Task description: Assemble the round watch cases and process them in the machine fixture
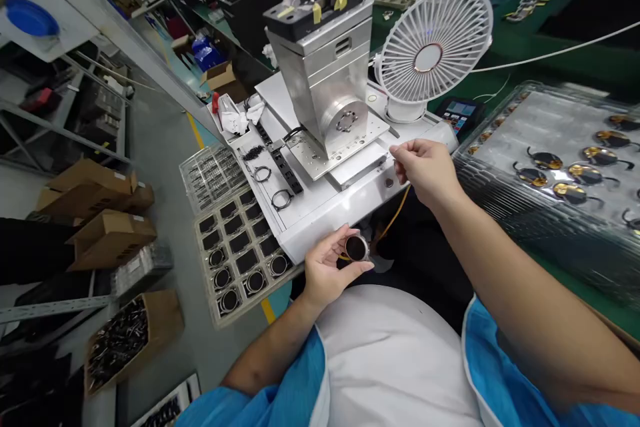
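My left hand [327,270] grips a round metal watch case [357,248] with a dark face, thumb and fingers on its rim, just off the front edge of the white work surface. Over the right part of that surface, my right hand [425,167] is closed with thumb and index finger pinched together. Anything between those fingertips is too small or hidden to make out. Beyond it rises a metal fixture [325,80] with a round hub, mounted on a flat silver plate [367,140].
A white fan [433,47] stands right of the fixture. Clear trays [535,127] hold round parts with cables at right. At left, a compartment tray [200,280] carries dark round and square pieces. Black cable loops [281,199] lie on the surface. People sit across the green bench.
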Demonstrator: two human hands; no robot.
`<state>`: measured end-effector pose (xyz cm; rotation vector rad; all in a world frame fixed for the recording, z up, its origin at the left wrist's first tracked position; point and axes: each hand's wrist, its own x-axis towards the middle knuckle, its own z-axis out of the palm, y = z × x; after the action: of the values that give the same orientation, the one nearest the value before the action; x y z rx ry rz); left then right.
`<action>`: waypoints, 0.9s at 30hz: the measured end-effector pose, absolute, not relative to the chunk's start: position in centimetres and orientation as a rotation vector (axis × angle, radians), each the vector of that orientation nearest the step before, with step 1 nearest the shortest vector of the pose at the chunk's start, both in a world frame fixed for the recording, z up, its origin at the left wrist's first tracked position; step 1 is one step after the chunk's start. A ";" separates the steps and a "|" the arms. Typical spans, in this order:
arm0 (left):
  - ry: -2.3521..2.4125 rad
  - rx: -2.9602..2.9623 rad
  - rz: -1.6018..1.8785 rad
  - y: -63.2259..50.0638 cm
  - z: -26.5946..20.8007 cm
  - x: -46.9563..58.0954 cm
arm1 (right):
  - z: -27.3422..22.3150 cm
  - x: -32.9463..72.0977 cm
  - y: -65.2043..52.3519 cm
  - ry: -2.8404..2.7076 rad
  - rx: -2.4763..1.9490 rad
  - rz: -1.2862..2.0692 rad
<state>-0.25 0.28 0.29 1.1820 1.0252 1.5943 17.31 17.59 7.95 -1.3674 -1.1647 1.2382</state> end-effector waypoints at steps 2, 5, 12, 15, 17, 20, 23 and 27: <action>1.058 1.234 1.593 0.3 0.2 -0.1 | 7.7 17.7 16.7 -1.215 -1.366 1.200; 1.057 1.284 1.575 0.4 0.0 0.2 | 7.6 17.9 17.1 -1.183 -1.501 1.147; 1.085 1.358 1.552 0.2 0.3 0.6 | 8.1 17.0 19.3 -1.144 -1.450 1.194; 1.151 1.400 1.561 -0.1 0.5 0.4 | 7.9 17.1 15.8 -1.244 -1.303 1.220; 1.185 1.429 1.575 -0.2 0.5 0.4 | 7.7 17.3 12.3 -1.339 -1.234 1.370; 1.237 1.473 1.547 -0.1 0.4 0.4 | 7.4 17.4 7.6 -1.420 -1.201 1.597; 1.243 1.529 1.517 0.0 0.4 0.6 | 6.8 17.3 5.1 -1.476 -1.227 1.580; 1.226 1.572 1.535 0.2 0.7 0.7 | 6.4 17.4 4.7 -1.557 -1.254 1.452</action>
<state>0.73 0.22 0.65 1.5722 1.2264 1.5351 17.43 4.74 6.36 -1.2541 -1.5567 1.4525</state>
